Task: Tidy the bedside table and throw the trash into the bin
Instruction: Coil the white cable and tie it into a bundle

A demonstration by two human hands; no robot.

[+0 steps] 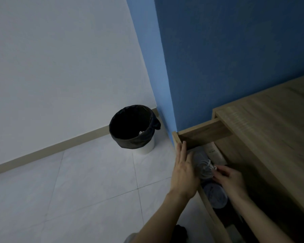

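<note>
In the drawer (pixel 204 131): two grey bundles (pixel 200 160); right hand (pixel 230 178) pinches one's cord (pixel 209 164), left hand (pixel 182 172) rests straight-fingered on its front; one bin (pixel 130 142) nearby.

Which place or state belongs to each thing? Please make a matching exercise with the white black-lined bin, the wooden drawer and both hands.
1 white round bin with black liner
2 wooden drawer
3 left hand
4 right hand

a pulled open
b pinches a white cord
c on the tiled floor
d flat on the drawer's front

Pairs: 1-c, 2-a, 3-d, 4-b
</note>
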